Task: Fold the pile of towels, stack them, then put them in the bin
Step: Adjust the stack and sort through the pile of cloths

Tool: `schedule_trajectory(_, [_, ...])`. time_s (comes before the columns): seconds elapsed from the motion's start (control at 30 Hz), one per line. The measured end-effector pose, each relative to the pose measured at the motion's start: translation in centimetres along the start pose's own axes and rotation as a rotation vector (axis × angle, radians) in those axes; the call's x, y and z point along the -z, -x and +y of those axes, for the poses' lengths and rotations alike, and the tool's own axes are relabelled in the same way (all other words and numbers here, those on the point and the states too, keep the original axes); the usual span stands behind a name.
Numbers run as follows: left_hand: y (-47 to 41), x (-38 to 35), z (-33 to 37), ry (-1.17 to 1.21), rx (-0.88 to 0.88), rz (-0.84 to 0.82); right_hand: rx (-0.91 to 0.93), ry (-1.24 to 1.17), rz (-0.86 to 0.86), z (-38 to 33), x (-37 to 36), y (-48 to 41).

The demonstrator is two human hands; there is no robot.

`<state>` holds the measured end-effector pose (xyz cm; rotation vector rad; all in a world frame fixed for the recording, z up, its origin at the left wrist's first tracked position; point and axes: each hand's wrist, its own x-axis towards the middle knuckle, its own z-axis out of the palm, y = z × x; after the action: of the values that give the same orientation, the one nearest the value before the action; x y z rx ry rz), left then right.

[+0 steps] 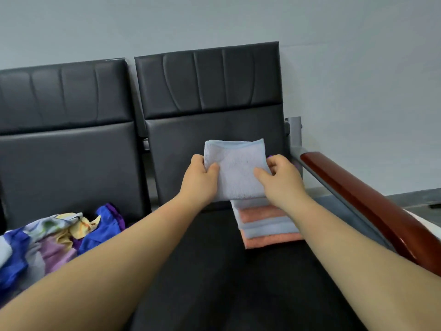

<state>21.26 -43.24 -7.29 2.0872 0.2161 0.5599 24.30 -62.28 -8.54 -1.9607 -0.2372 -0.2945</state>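
Both hands, left hand [199, 174] & right hand [278, 174], pinch a folded light-blue towel [236, 170] by its sides, held just above the blue/pink towel stack [265, 225] on the black seat [214, 271]. Colourful cloth heap [55, 237] lies left. Bin not in view, so I judge binning undone.
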Motion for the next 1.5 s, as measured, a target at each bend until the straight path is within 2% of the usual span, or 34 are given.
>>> schedule_trajectory(0.23, [-10.1,-7.4,2.2,0.128,0.143,0.007,0.011,0.211,0.104,1.9,1.5,-11.6])
schedule_trajectory(0.4, [-12.1,-12.1,0.3,0.115,0.373,-0.085,-0.133,0.365,0.035,6.3,0.2,-15.2])
schedule_trajectory(0.47, [-11.7,-12.8,-0.3,0.054,0.385,-0.108,-0.184,0.427,-0.001,7.2,-0.2,-14.7])
schedule_trajectory(0.57, [-10.2,-12.2,-0.7,-0.046,0.314,-0.135,-0.171,0.457,-0.004,7.3,0.2,-12.7])
schedule_trajectory(0.73, [-6.3,-8.9,-0.3,-0.116,0.275,-0.174,-0.216,0.41,-0.022,5.9,1.2,-8.4])
schedule_trajectory(0.87, [-2.4,-4.9,-0.7,-0.084,0.251,-0.154,-0.238,0.405,-0.03,4.1,1.7,-3.8])
schedule_trajectory(1.07, [3.9,1.5,-3.4,-0.097,0.276,-0.104,-0.201,0.364,-0.198,0.5,-0.2,3.1])
schedule_trajectory(1.27, [8.7,10.5,-8.9,-0.158,0.298,-0.06,-0.073,0.385,-0.463,-2.9,-7.5,8.0])
schedule_trajectory(1.4, [10.4,17.3,-12.5,-0.294,0.327,-0.027,0.034,0.35,-0.651,-6.1,-14.2,10.0])
schedule_trajectory(1.5, [10.3,22.8,-14.8,-0.485,0.323,0.031,0.082,0.351,-0.749,-8.5,-19.4,11.7])
